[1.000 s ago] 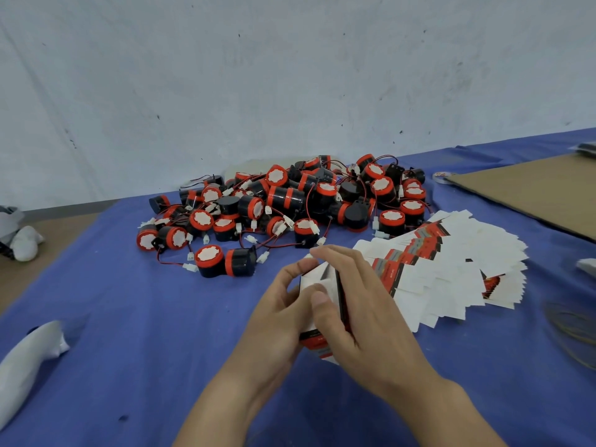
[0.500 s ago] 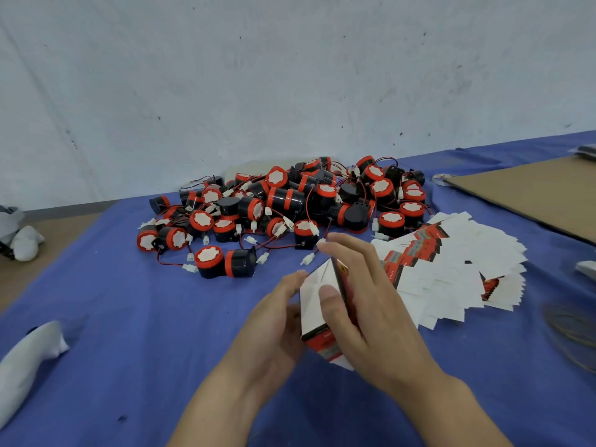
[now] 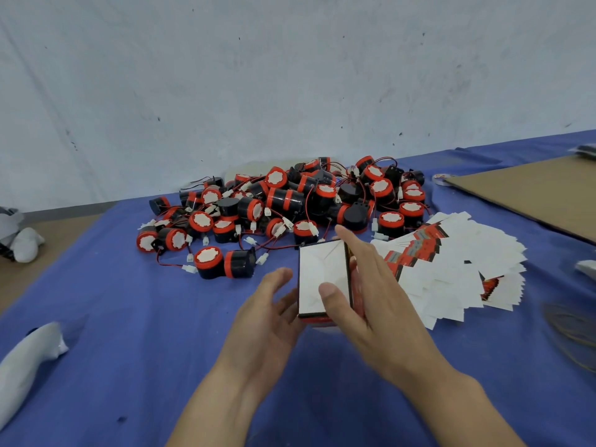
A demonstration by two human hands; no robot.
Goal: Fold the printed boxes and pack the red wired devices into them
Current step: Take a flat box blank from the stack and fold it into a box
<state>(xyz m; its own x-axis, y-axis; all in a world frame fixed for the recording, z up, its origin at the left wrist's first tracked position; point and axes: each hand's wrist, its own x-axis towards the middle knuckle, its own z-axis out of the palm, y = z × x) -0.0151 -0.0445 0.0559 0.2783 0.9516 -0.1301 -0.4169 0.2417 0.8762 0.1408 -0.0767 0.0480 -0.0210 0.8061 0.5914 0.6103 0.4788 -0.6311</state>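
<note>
The right hand [image 3: 380, 304] has the box [image 3: 319, 269] in its grip: thumb pressed on the white face turned toward the camera, fingers curled round the printed side at 3 o'clock. The box is held up off the blue tabletop [image 3: 129, 317], near centre, standing on its short end. It looks squared up into a sleeve with folded flaps showing on the white face; whether its other end is closed cannot be told.

The left hand [image 3: 267, 317] lies at 9 o'clock of the box, its grip loose and wide, fingers relaxed, holding nothing. Its fingers are just beside the box's edge; contact is unclear.

The devices [image 3: 290, 201] sit in one tangled heap at 12 o'clock of the box, wires and white plugs trailing. The flats [image 3: 451, 269] are fanned out at 3 o'clock, a thick spread. Cardboard [image 3: 532, 191] lies at 2 o'clock, far side.

Judged from this, the job is early: one box is part-formed, no device is in it, and no finished pack shows anywhere. Left to do: close this box's end, load a device with its wire, shut it, then repeat through the heap and the flats.
</note>
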